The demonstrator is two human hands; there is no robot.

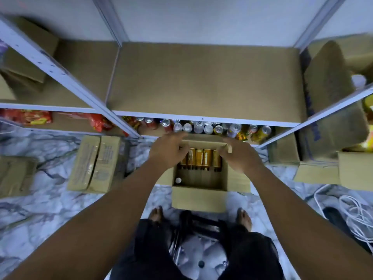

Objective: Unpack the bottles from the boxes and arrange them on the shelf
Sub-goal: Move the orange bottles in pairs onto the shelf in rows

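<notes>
Just beyond the bare feet (156, 214) stands the open box (198, 197), plain brown cardboard with square walls. Along its far wall the bottles (198, 159) stand in one row, amber with golden labels. The left hand (169, 147) and right hand (240, 154), apart, each grip the far flap of this box. Behind the box, round shiny cans (201, 127) stand under the shelf (201, 77), which is lined with flat cardboard.

marbled floor (50, 209) (white wall (201, 17))

White cables (351, 215) on marbled floor (40, 209), red snack packets (26, 117)
</notes>
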